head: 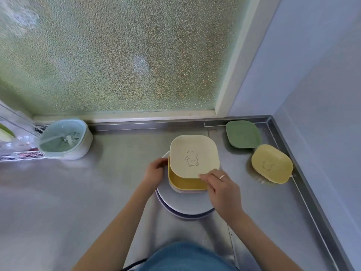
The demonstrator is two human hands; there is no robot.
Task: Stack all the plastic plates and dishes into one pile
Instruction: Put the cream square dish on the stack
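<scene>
A cream square dish (193, 156) was pinched at its near corner by the right hand (220, 189), askew atop the pile (185, 200), which the left hand (155, 171) gripped; a slide off was judged possible. Two dishes remained apart on the worktop (78, 192): one green dish (242, 133), one yellow dish (271, 163).

Home kitchen, by all signs. Stainless steel counter (78, 192) with raised lip, running into corner at far right. Frosted, pebbled window (117, 55) behind counter, pale frame. Plain wall (322, 75) at right. Mint-green colander basket (64, 138) at far left beside wire dish rack (21, 154). Pastel plastic plates (271, 163) with bear print on counter.
</scene>
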